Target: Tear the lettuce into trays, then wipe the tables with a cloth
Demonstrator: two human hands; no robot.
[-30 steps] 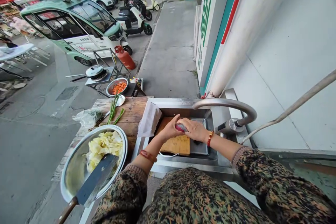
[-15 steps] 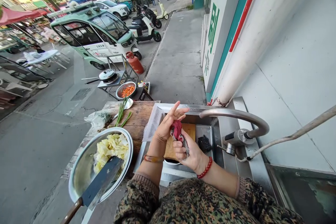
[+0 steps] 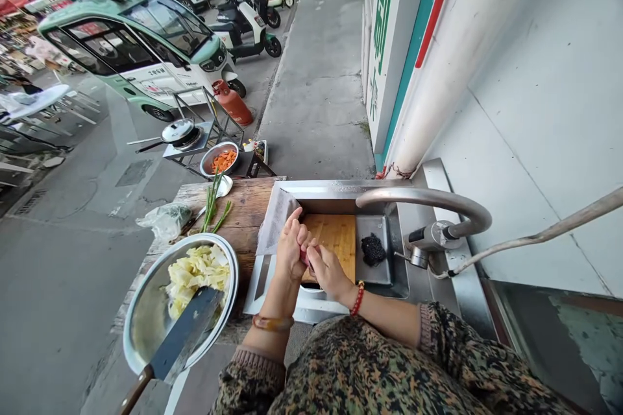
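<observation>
My left hand point(image 3: 291, 251) and my right hand point(image 3: 329, 274) are pressed together above the near left part of the sink. Between them is a crumpled red cloth point(image 3: 305, 258), mostly hidden by the fingers; a little red shows. Both hands are closed around it, with one left finger pointing out. Under and beyond them a wooden cutting board point(image 3: 335, 240) rests in the sink point(image 3: 396, 220). A black scouring pad point(image 3: 373, 249) lies on the metal surface right of the board.
At left a steel basin point(image 3: 141, 311) holds chopped cabbage point(image 3: 197, 272), with a cleaver point(image 3: 187, 331) across its rim. Green onions point(image 3: 211, 204) and a plastic bag point(image 3: 168, 220) lie on the wooden table point(image 3: 250, 207). The faucet point(image 3: 438, 198) arches over the sink's right side.
My left hand has gone from spread fingers to curled around the cloth, against my right hand. Both hands have moved left in view, and the whole view has shifted slightly.
</observation>
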